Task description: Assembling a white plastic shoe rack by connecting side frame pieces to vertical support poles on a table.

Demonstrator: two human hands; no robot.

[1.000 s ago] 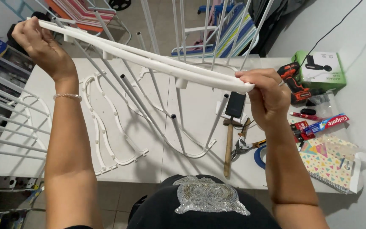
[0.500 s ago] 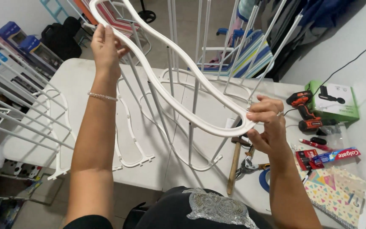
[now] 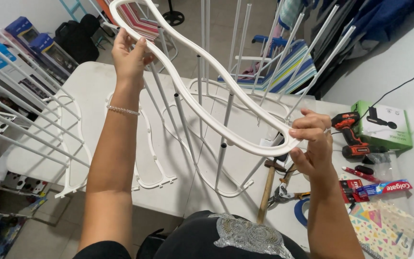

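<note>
**Clearance and Obstructions Around the Frame**

Upright white rods [image 3: 226, 120] rise from the table [image 3: 92, 86] directly below the wavy white frame [image 3: 207, 96], blocking passage there. The table's right edge is crowded by a hammer [image 3: 267, 189], pliers [image 3: 283, 192] and a drill [image 3: 350, 134]. Bare tabletop lies at the far left corner. Rods of another rack [image 3: 20, 120] obstruct the left side.

Occluded and cropped regions

The white wavy frame [image 3: 207, 103] is running off the top edge; the hammer [image 3: 268, 184] head is sitting partly behind the right hand [image 3: 312, 144]; the patterned bag [image 3: 384, 230] is being cropped at lower right.
</note>
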